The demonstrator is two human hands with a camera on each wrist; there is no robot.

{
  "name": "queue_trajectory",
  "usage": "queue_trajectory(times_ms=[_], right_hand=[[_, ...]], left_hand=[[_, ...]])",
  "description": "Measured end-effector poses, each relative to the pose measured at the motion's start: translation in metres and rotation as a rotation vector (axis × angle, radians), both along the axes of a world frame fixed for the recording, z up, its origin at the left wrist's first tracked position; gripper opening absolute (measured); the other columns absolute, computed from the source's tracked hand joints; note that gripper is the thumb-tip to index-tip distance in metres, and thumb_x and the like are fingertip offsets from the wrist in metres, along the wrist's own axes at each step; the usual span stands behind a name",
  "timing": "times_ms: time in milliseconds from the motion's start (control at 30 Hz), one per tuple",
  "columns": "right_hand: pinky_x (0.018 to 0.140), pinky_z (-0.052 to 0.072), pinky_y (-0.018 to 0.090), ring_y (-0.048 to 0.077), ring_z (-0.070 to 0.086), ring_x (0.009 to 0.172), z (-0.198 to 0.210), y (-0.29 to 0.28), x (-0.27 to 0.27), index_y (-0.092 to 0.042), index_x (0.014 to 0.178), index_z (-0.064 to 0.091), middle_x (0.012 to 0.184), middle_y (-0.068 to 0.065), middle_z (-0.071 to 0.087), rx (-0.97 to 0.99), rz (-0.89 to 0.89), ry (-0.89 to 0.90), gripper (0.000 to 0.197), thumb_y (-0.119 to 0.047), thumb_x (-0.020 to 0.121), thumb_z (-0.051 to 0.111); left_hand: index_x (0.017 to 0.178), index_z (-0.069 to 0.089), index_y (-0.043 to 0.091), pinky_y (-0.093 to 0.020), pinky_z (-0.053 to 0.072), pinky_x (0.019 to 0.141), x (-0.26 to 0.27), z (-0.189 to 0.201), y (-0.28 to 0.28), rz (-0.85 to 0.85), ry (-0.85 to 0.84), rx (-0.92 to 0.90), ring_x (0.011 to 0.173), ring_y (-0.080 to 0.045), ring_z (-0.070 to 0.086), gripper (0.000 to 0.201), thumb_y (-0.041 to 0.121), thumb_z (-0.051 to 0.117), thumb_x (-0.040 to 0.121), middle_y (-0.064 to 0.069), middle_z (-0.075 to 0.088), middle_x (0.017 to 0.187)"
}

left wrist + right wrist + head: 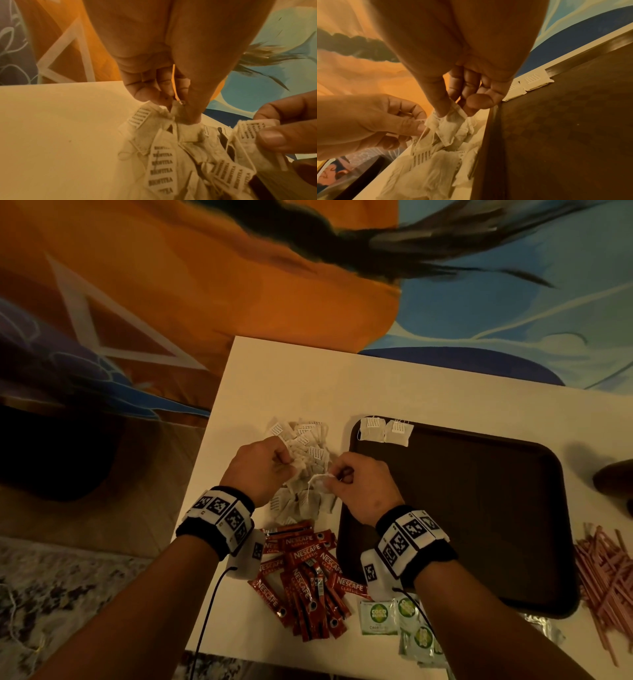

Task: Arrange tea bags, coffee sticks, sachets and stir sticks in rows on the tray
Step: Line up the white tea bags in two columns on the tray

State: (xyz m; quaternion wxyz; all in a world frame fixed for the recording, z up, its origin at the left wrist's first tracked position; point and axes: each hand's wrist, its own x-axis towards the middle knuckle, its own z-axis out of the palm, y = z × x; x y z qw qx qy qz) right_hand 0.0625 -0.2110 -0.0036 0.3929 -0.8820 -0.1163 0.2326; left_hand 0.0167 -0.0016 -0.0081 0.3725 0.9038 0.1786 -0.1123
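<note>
Pinching tangled tea bags from the pile [303, 470] beside the tray's [479, 529] left edge, left hand [263, 470] and right hand [363, 491] each grip one; two tea bags [385, 431] occupy the tray's far-left corner, coffee sticks [305, 573] lie nearer.

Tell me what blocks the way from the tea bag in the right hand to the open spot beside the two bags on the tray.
Nothing visible on the tray blocks it. The right hand pinches a tea bag whose string seems tangled with the tea bag pile, which the left hand grips.
</note>
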Motion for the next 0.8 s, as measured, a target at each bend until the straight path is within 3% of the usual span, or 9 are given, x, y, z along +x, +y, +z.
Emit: queue_trajectory(times_ms=[100, 200, 300, 367, 467, 533, 633, 800], right_hand=[[0.063, 0.050, 0.016, 0.000, 0.055, 0.060, -0.002, -0.003, 0.000, -0.021, 0.085, 0.070, 0.075, -0.012, 0.063, 0.019, -0.032, 0.012, 0.011, -0.023, 0.086, 0.081], [0.060, 0.045, 0.010, -0.004, 0.056, 0.061, -0.003, -0.006, 0.000, -0.026, 0.083, 0.067, 0.076, -0.013, 0.064, 0.008, -0.047, 0.020, 0.013, -0.024, 0.087, 0.080], [0.061, 0.046, 0.012, -0.002, 0.057, 0.063, -0.003, -0.009, -0.001, -0.028, 0.083, 0.065, 0.078, -0.012, 0.064, 0.011, -0.059, 0.019, 0.014, -0.024, 0.088, 0.078], [0.064, 0.052, 0.019, 0.003, 0.058, 0.067, -0.001, -0.009, -0.002, -0.026, 0.086, 0.067, 0.080, -0.009, 0.065, 0.020, -0.070, 0.021, 0.011, -0.023, 0.089, 0.077], [0.067, 0.057, 0.024, 0.004, 0.060, 0.069, 0.001, -0.011, -0.003, -0.025, 0.090, 0.069, 0.081, -0.007, 0.066, 0.030, -0.092, 0.028, 0.008, -0.022, 0.089, 0.076], [0.064, 0.054, 0.019, 0.003, 0.060, 0.069, 0.003, -0.012, -0.003, -0.024, 0.093, 0.069, 0.081, -0.009, 0.066, 0.036, -0.099, 0.031, 0.009, -0.021, 0.089, 0.076], [0.061, 0.049, 0.011, -0.001, 0.060, 0.068, 0.004, -0.015, -0.004, -0.023, 0.095, 0.070, 0.083, -0.012, 0.066, 0.039, -0.098, 0.036, 0.009, -0.019, 0.090, 0.076], [0.059, 0.048, 0.009, -0.001, 0.061, 0.070, 0.006, -0.019, -0.007, -0.026, 0.094, 0.071, 0.083, -0.013, 0.066, 0.041, -0.105, 0.046, 0.009, -0.020, 0.090, 0.076]], left_hand=[[0.089, 0.066, 0.026, -0.019, 0.042, 0.064, -0.003, 0.005, -0.002, -0.007, 0.026, -0.016, 0.081, -0.007, 0.062, 0.021, 0.035, 0.083, 0.080, 0.012, 0.066, 0.090], [0.090, 0.067, 0.025, -0.011, 0.039, 0.063, -0.005, 0.005, -0.002, 0.008, 0.009, -0.032, 0.080, 0.001, 0.060, 0.009, 0.031, 0.074, 0.088, 0.013, 0.068, 0.089], [0.092, 0.066, 0.024, -0.013, 0.040, 0.062, -0.005, 0.005, -0.002, -0.015, 0.013, -0.027, 0.075, 0.000, 0.058, 0.009, 0.024, 0.074, 0.087, 0.012, 0.067, 0.088], [0.093, 0.064, 0.025, -0.018, 0.042, 0.063, -0.006, 0.005, -0.003, -0.027, 0.013, -0.028, 0.075, -0.005, 0.059, 0.017, 0.022, 0.078, 0.083, 0.011, 0.066, 0.087], [0.097, 0.065, 0.024, -0.012, 0.040, 0.062, -0.006, 0.006, -0.005, -0.043, -0.007, -0.028, 0.075, 0.001, 0.058, 0.021, 0.017, 0.079, 0.082, 0.011, 0.068, 0.086], [0.099, 0.069, 0.024, -0.006, 0.036, 0.062, -0.005, 0.007, -0.006, -0.075, -0.011, -0.004, 0.075, 0.002, 0.058, 0.018, 0.017, 0.077, 0.084, 0.010, 0.069, 0.087], [0.101, 0.074, 0.024, -0.005, 0.034, 0.063, -0.003, 0.008, -0.008, -0.106, -0.001, 0.044, 0.076, -0.001, 0.056, 0.012, 0.025, 0.075, 0.088, 0.010, 0.068, 0.090], [0.099, 0.075, 0.024, -0.004, 0.031, 0.063, 0.000, 0.013, -0.014, -0.132, -0.080, 0.066, 0.071, 0.003, 0.052, 0.010, 0.027, 0.074, 0.090, 0.010, 0.067, 0.091]])
